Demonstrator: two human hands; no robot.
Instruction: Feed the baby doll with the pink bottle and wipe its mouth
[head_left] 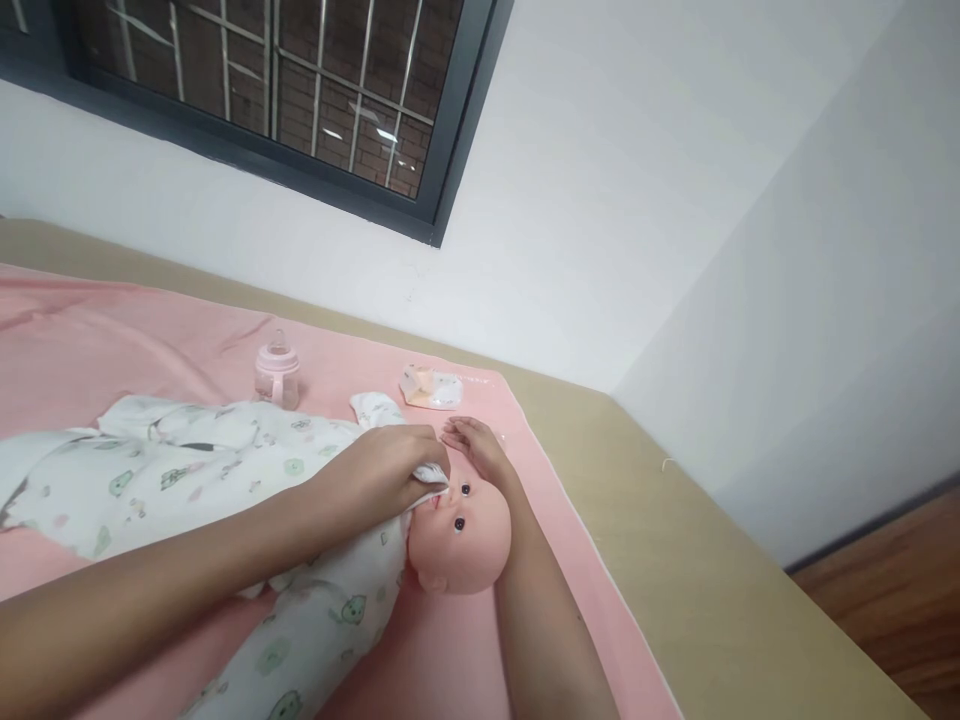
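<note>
A baby doll (480,550) lies on its back, its bald head toward the right and its body in a white romper (300,640) with green animal prints. My left hand (397,462) reaches across the doll's chest and pinches a folded white cloth (430,476) against its mouth. I cannot tell whether the cloth is a separate piece. Along the far side of the head, my right forearm lies close beside it. My right hand (474,442) rests just past the doll's face, fingers stretched out and holding nothing visible.
A pink mat (420,660) covers much of the tan tabletop (637,520). Behind the doll stand a pink-topped baby bottle (277,375) and a small clear plastic packet (431,388). A white wall (600,200) and a dark-framed barred window (420,205) border the far side.
</note>
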